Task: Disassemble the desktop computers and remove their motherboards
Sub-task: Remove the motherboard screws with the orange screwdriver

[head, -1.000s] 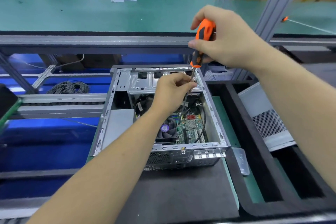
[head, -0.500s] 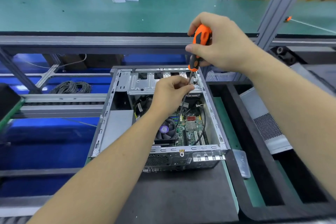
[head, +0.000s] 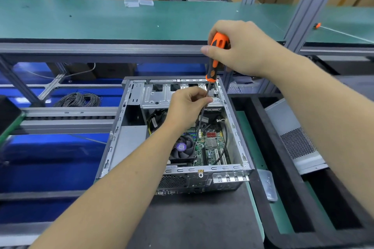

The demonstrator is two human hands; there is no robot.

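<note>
An open silver desktop case (head: 113, 141) lies on a black mat in front of me. Inside it sits the green motherboard (head: 212, 143) with a black CPU fan (head: 182, 148). My right hand (head: 242, 48) grips the orange and black handle of a long screwdriver (head: 215, 56) held nearly upright above the case. My left hand (head: 186, 105) pinches the screwdriver's thin shaft about midway down. The tip reaches the board just right of the fan.
A metal drive cage (head: 162, 97) spans the case's far end. A detached perforated side panel (head: 293, 139) leans in a black foam tray at the right. A small metal bracket (head: 267, 186) lies beside the case. A green conveyor (head: 101, 20) runs behind; coiled cable (head: 79, 99) lies left.
My right hand has shifted slightly down and left on the handle, turning the screwdriver. My left hand stays pinched on the shaft.
</note>
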